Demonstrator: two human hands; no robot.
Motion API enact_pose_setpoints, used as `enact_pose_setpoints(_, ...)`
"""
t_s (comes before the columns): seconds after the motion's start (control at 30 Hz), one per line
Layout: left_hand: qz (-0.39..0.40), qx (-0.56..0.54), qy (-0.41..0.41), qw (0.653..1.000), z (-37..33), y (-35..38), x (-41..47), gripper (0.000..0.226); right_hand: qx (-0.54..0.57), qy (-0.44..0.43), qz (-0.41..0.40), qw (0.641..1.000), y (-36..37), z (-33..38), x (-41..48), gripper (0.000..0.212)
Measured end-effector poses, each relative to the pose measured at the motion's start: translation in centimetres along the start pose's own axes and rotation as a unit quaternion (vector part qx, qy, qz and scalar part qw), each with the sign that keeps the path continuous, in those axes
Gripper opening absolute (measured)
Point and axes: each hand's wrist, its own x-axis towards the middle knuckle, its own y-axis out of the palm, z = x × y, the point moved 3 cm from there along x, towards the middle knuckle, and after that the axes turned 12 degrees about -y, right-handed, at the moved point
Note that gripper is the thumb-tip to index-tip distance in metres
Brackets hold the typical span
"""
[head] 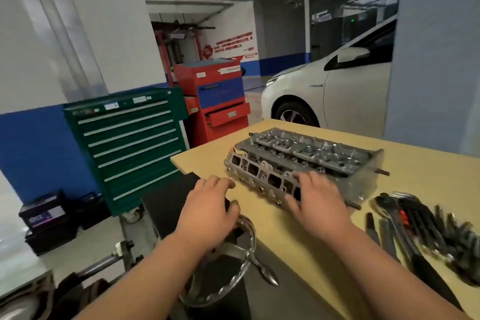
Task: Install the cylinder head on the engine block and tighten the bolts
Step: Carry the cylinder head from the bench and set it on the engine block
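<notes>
A grey metal cylinder head [306, 161] lies on a light wooden table [428, 176], its row of ports facing me. My right hand [318, 204] hovers over its near side with fingers spread, blurred by motion; contact is unclear. My left hand [211, 209] is just left of the head, at the table's near corner, fingers loosely bent and holding nothing. Part of an engine block [23, 296] shows at the bottom left corner, mostly cut off.
Wrenches and a set of dark tools [426, 231] lie on the table's right side. A metal wheel on an engine stand [233, 267] sits below my left hand. A green tool chest [130, 143], a red tool cabinet [218, 99] and a white car [330, 91] stand behind.
</notes>
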Motion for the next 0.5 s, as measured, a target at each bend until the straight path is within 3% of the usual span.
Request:
enact_pose_setpoints(0.27,0.161,0.087,-0.126,0.975,6.5,7.4,10.6,0.059,-0.123,0.033,0.066,0.990,4.4,-0.1,7.8,0.052)
enact_pose_setpoints(0.5,0.169,0.116,-0.081,0.975,7.9,10.1,10.6,0.058,-0.180,-0.009,0.056,0.982,5.8,1.2,8.6,0.037)
